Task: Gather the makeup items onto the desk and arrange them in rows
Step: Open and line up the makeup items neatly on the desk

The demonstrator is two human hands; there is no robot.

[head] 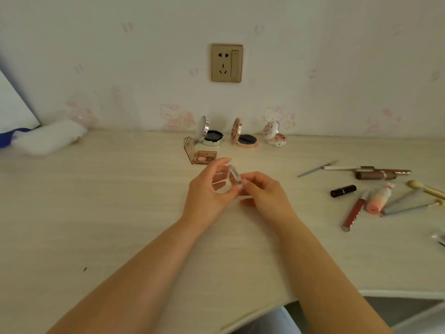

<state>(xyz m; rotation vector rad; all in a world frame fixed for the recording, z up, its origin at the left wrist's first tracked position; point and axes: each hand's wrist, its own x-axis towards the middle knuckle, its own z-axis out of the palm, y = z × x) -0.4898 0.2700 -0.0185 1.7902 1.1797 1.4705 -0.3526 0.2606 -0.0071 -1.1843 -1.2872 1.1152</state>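
Note:
My left hand (208, 189) and my right hand (266, 194) both hold a small clear compact case (233, 175) above the middle of the desk (96, 201). Its lid looks partly lifted. Along the back wall stand three open round compacts: a silver one (210, 135), a rose-gold one (244, 138) and a white patterned one (275, 136). An open clear eyeshadow case (201, 155) lies in front of the silver one. To the right lie a black lipstick (343, 190), a red lip gloss (354, 212), a pink tube (379, 198), brown tubes (375, 174) and several brushes (409, 206).
A wall socket (227, 63) is set above the compacts. A white cloth bundle (48, 138) with something blue lies at the desk's far left. The desk's curved front edge (397, 292) runs at lower right. A thin applicator (317, 168) lies near the brown tubes.

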